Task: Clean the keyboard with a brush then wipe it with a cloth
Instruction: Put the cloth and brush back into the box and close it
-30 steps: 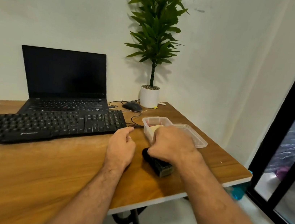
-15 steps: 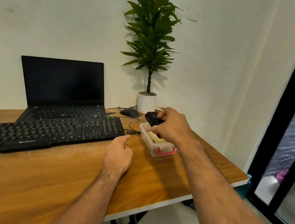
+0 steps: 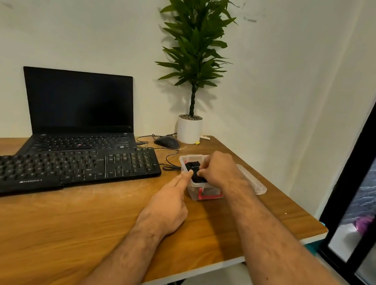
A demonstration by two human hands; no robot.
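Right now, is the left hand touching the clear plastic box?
Touching. The head view shows the left hand with its fingertips against the clear plastic box's rim.

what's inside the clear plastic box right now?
A black object sits in the clear plastic box, gripped by the right hand. That hand covers the rest of the inside. Left hand fingers touch the box's rim.

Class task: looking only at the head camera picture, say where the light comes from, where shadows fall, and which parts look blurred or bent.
Head view: the plant casts a soft shadow leftward on the wall, so light likely enters from the window side; the forearms shade the table; the wide lens tilts the window frame; near table grain is smeared, and the keyboard legends are mostly unreadable.
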